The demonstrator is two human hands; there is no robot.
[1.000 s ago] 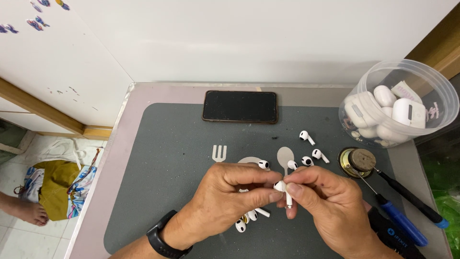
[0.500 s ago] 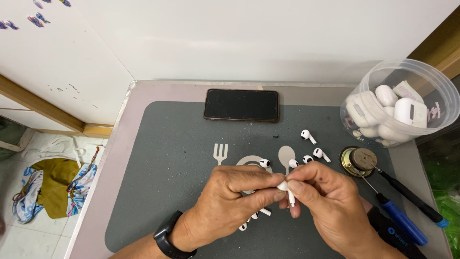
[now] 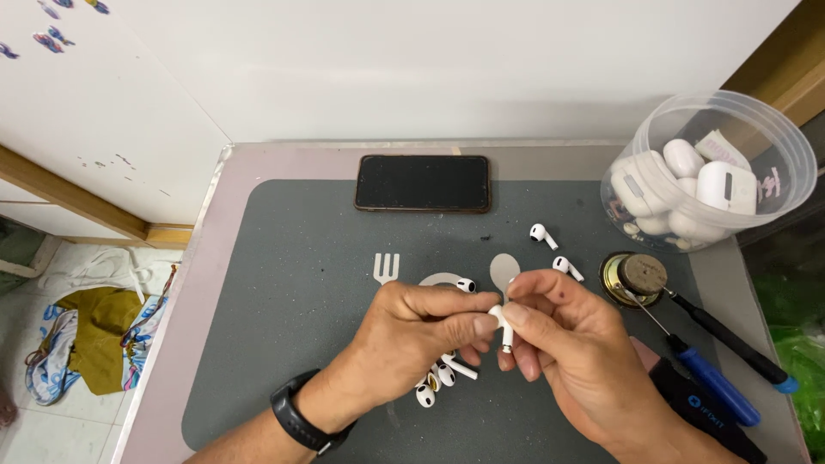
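The left hand (image 3: pixel 421 331) and the right hand (image 3: pixel 563 339) met over the middle of the grey mat (image 3: pixel 292 283), both closed in a pinch on one white earbud (image 3: pixel 502 326). The left thumb and forefinger gripped its rounded head, while the right fingertips closed on it just above the stem. The earbud lay directly between the two hands, equally near to each; its long axis ran roughly upright, head up and stem hanging down toward the person, the stem's dark tip showing below the fingers. It looked glossy white and whole.

Under the left hand, nearer the person, a few more loose earbuds (image 3: pixel 438 378) lay on the mat. Beyond the held earbud, two others (image 3: pixel 543 234) rested apart from each other, and farther still lay a dark phone (image 3: pixel 422 183). Right of the held earbud sat a round brass-coloured disc (image 3: pixel 636 277), two screwdrivers (image 3: pixel 713 378), and a clear tub (image 3: pixel 713 172) of white charging cases.
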